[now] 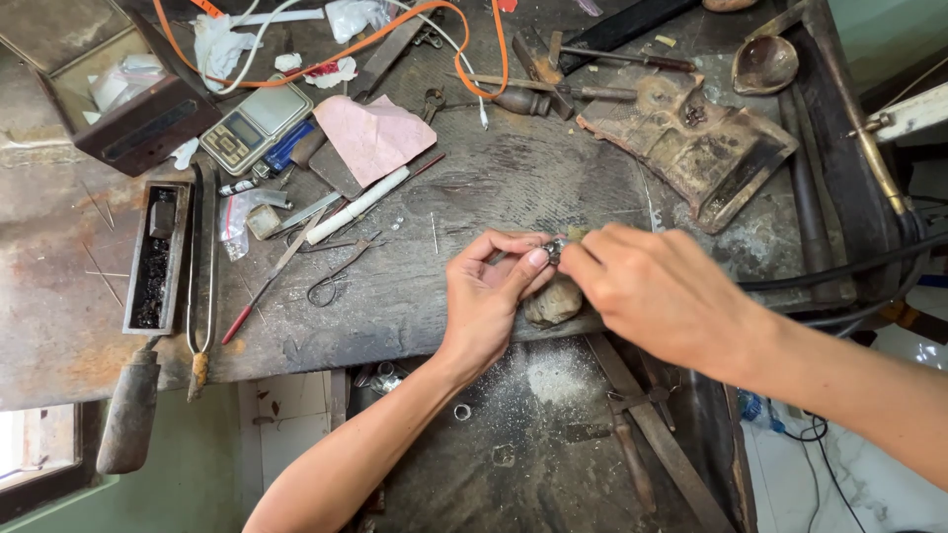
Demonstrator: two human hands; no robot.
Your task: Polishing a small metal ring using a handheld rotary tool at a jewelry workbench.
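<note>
My left hand (491,296) and my right hand (657,288) meet at the front edge of a worn, dark workbench (415,296). Both pinch a small shiny metal piece (553,249) between thumb and fingertips. Just below it a worn wooden peg (553,302) juts out from the bench edge, and my left palm rests against it. What the small piece is exactly is too tiny to tell.
Tweezers and thin tools (336,271) lie left of my hands. A pocket scale (255,123), pink paper (373,135), a white pen (360,204), a narrow metal mould (156,255), tongs (201,296), an orange cable (326,54) and a scorched block (691,143) crowd the bench. A dusty tray (533,444) sits below.
</note>
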